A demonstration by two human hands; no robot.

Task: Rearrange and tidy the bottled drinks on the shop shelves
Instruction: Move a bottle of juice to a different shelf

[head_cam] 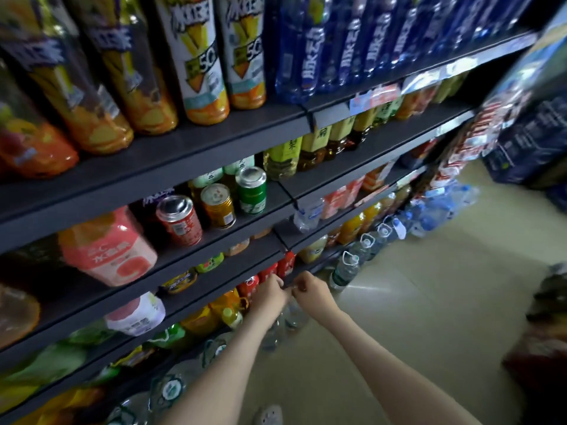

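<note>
Stocking the drinks aisle: you reach both bare arms down to the lower part of the dark shelving (184, 142), your left hand (270, 294) and right hand (310, 291) nearly touching at a shelf's front edge. The fingers of both hands are curled in toward each other; what they pinch, if anything, cannot be told. Nearest you, at the bottom left, clear water bottles (170, 389) stand on the floor (429, 302) at the foot of the shelving, and more show dimly right beneath the hands. Just left of your left hand stand yellow bottles (228, 303), and red bottles (265, 276) run in a line just behind your knuckles. Higher and to the left, a pink bottle (107, 246) stands near a shelf edge, with a red can (179, 220), a gold can (218, 207) and a green can (251, 191) in a row to its right. On the top shelf, tall orange bottles (199, 62) stand left of blue bottles (306, 59). Farther down the aisle, handled jugs (345, 269) line the pale floor along the shelving, and wrapped water packs (441, 205) lie beyond them.
</note>
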